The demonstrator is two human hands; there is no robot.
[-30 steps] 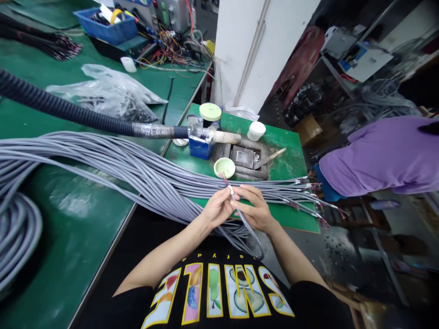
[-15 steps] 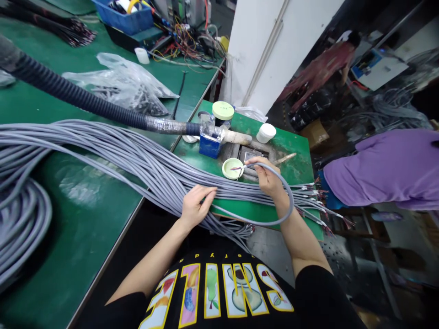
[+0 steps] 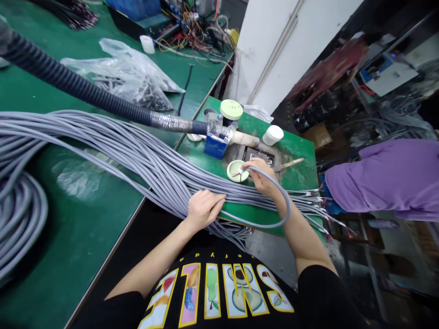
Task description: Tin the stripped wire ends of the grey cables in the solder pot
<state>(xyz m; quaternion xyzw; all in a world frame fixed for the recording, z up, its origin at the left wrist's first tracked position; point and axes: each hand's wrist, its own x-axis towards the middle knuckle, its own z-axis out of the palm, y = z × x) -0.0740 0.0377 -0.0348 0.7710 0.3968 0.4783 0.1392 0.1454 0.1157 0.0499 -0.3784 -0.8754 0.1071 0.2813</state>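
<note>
My right hand (image 3: 262,178) pinches the end of a grey cable (image 3: 284,194). Its thin stripped wires stick out over a small pale green dish (image 3: 229,172); whether they touch what is inside, I cannot tell. From there the cable loops round past my right forearm and back under my left hand. My left hand (image 3: 205,209) is closed over the thick bundle of grey cables (image 3: 161,157), thumb and index finger pointing right along it. Beyond the dish lies a dark, grimy metal plate (image 3: 255,156) with a wooden-looking stick (image 3: 291,163) beside it.
A ribbed black hose (image 3: 85,98) crosses the green table to a blue block (image 3: 215,145). Nearby stand a green-lidded jar (image 3: 231,109) and a white tub (image 3: 273,135). A plastic bag (image 3: 137,77) lies behind the hose. On the right is a person in purple (image 3: 380,178).
My right hand has moved left, closer to the dish, and the wire ends now point toward its near left side. My left hand stays on the bundle. The view has shifted slightly.
</note>
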